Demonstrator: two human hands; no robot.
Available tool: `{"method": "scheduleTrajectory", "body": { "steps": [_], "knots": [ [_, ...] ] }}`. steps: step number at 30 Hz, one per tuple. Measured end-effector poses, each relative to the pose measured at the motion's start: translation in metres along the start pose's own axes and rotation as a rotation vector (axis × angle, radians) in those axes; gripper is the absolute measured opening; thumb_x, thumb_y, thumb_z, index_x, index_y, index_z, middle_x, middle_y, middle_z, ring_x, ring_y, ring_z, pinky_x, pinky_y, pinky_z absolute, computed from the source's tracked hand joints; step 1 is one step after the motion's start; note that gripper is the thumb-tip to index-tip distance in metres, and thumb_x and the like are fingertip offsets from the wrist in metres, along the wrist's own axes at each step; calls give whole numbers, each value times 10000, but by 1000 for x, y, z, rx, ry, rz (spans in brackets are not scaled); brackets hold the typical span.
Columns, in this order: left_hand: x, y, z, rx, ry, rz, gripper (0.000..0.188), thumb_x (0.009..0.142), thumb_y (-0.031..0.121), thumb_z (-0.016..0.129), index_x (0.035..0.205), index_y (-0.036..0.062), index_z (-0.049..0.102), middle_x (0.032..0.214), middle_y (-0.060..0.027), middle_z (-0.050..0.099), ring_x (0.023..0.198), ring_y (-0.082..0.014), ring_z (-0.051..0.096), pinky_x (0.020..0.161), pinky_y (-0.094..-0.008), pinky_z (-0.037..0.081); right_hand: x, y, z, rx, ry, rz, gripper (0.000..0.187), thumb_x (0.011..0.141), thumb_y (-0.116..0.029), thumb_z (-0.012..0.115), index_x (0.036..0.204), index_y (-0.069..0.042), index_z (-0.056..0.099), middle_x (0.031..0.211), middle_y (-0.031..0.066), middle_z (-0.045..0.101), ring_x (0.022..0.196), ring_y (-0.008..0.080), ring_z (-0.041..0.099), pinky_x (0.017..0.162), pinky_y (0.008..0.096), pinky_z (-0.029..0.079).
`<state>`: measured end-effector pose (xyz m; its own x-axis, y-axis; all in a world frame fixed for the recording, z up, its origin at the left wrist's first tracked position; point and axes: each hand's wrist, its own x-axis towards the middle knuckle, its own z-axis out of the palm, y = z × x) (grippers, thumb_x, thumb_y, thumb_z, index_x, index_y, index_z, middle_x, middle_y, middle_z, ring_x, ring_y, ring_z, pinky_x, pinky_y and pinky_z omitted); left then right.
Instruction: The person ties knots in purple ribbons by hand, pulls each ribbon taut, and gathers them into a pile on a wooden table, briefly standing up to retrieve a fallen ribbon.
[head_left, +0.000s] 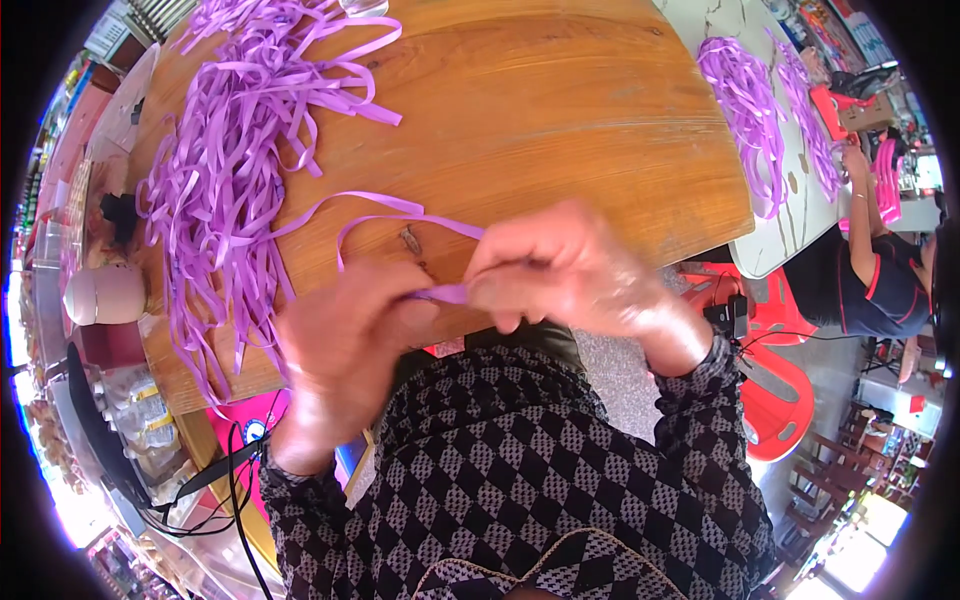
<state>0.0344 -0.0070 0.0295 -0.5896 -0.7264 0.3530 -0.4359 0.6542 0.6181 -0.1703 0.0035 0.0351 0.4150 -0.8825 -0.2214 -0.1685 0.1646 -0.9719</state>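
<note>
Between my two hands a short stretch of purple ribbon (446, 293) is pulled taut, just over the near edge of the wooden table (560, 120). My left hand (355, 325) is closed on one side of it, somewhat blurred. On the other side my right hand (550, 270) pinches the ribbon between thumb and fingers. A loose purple length (400, 212) loops over the tabletop behind my hands. Left of them, a big tangled heap of purple ribbons (225, 165) covers that side of the table and hangs over its front edge.
A white marbled table (790, 220) adjoins at the right, bearing two more bundles of purple ribbon (745, 115). Another person (870, 270) in dark clothes is at its far side. Red plastic chairs (775, 400) stand at the right. Black cables (235, 480) hang at the lower left.
</note>
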Motion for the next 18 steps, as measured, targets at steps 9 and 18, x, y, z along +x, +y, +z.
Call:
{"method": "scheduleTrajectory", "body": {
  "steps": [9, 18],
  "knots": [
    [-7, -56, -57, -1430, 114, -457, 222, 762, 178, 648, 870, 6, 558, 820, -72, 542, 864, -219, 482, 822, -397, 340, -47, 48, -88, 351, 361, -199, 194, 765, -97, 625, 906, 30, 589, 633, 102, 584, 508, 128, 515, 454, 199, 377],
    [-25, -64, -36, -1546, 275, -460, 190, 805, 151, 591, 895, -12, 551, 863, -118, 546, 820, -240, 516, 740, -386, 396, -48, 59, -84, 286, 446, -135, 377, 741, -176, 654, 1006, 70, 549, 743, 98, 607, 611, 117, 546, 523, 190, 398]
  ]
}}
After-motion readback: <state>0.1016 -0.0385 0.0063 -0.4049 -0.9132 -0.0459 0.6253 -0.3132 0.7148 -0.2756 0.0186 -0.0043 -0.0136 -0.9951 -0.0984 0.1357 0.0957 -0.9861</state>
